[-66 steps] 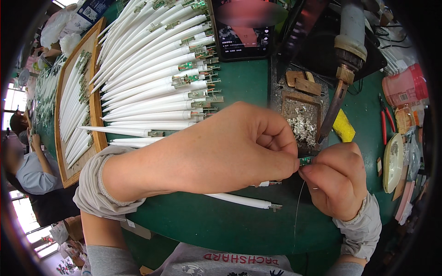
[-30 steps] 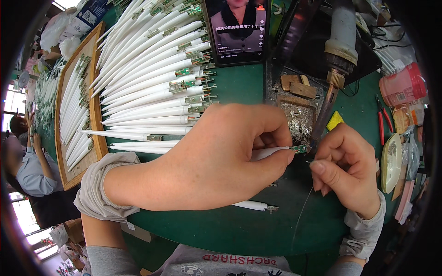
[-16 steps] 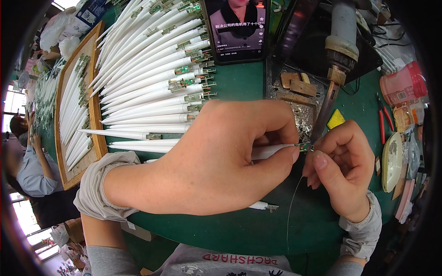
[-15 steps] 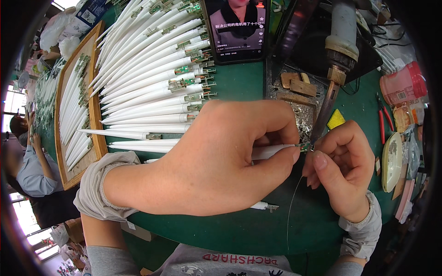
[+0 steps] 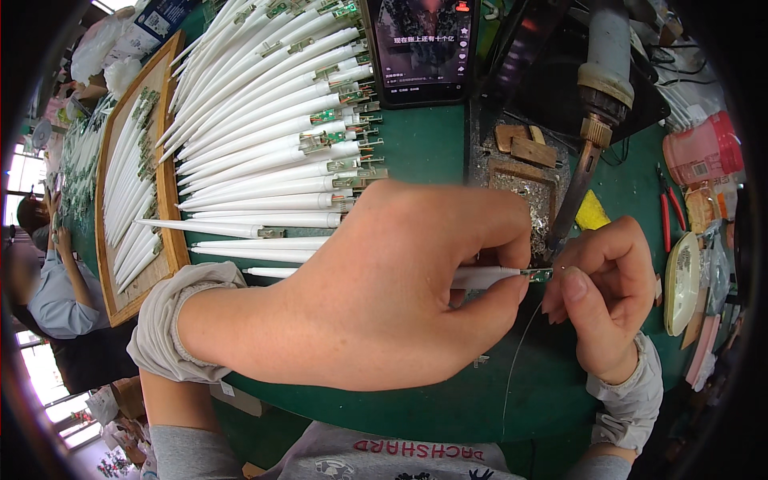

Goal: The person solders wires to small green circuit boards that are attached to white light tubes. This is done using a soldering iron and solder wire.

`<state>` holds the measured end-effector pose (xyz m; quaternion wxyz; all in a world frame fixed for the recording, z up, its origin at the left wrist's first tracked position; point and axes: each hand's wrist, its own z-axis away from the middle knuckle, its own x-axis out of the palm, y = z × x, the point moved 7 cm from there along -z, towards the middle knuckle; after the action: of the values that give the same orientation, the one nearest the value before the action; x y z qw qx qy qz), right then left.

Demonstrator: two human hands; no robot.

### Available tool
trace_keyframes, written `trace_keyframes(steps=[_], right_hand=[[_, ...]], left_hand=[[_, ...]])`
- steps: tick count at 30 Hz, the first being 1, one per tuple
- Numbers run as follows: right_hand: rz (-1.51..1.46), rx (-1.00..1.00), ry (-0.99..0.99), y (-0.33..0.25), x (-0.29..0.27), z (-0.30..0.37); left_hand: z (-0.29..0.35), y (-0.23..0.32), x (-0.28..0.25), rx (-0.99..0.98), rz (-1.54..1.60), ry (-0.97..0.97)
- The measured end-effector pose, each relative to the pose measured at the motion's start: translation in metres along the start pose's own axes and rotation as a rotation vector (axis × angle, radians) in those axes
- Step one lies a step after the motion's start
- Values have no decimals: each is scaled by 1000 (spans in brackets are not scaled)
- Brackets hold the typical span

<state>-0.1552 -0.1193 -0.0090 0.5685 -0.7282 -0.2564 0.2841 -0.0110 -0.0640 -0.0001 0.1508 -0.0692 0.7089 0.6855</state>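
Observation:
My left hand (image 5: 384, 288) pinches a white tapered pen body (image 5: 486, 278) between thumb and fingers. A small green circuit board (image 5: 539, 274) sticks out of its right end. Opposite it, my right hand (image 5: 606, 292) is closed, thumb against forefinger, close to the board's end. From that hand a thin silvery wire (image 5: 512, 370), like solder wire, hangs down in a curve. The soldering iron (image 5: 606, 92) points downward from the upper right, its tip just above the board. Whether the tip touches the board, I cannot tell.
Many similar white pen bodies (image 5: 264, 152) lie fanned out at left, beside a wood-framed tray (image 5: 170, 240) of more. A phone (image 5: 424, 56) stands behind. A metal scrap tray (image 5: 520, 180), yellow sponge (image 5: 592, 210), red-handled pliers (image 5: 665, 210) and pale dish (image 5: 682, 284) lie on the right.
Both hands have shifted slightly right and down in the picture, and the board sits lower beneath the iron's tip. The phone's picture has changed.

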Motion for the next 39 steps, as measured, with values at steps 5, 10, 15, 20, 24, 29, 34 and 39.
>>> trace_keyframes(steps=[5,10,15,20,24,29,34,39], right_hand=[[-47,54,12,8,1,0],[-82,78,10,15,2,0],[-97,94,2,19,3,-1],[-83,76,-12,19,2,0],[-76,65,-41,24,4,-1],[-63,89,-41,22,3,1],[-56,100,-44,25,3,1],[-56,115,-38,25,4,1]], left_hand=[[1,3,0,52,-54,15],[1,3,1,34,-59,6],[2,2,2,57,-63,7],[5,2,10,-35,-112,-68],[29,1,38,301,-284,-5],[44,7,59,427,-691,-72],[40,13,28,283,-903,-121],[33,2,-23,54,-1340,-118]])
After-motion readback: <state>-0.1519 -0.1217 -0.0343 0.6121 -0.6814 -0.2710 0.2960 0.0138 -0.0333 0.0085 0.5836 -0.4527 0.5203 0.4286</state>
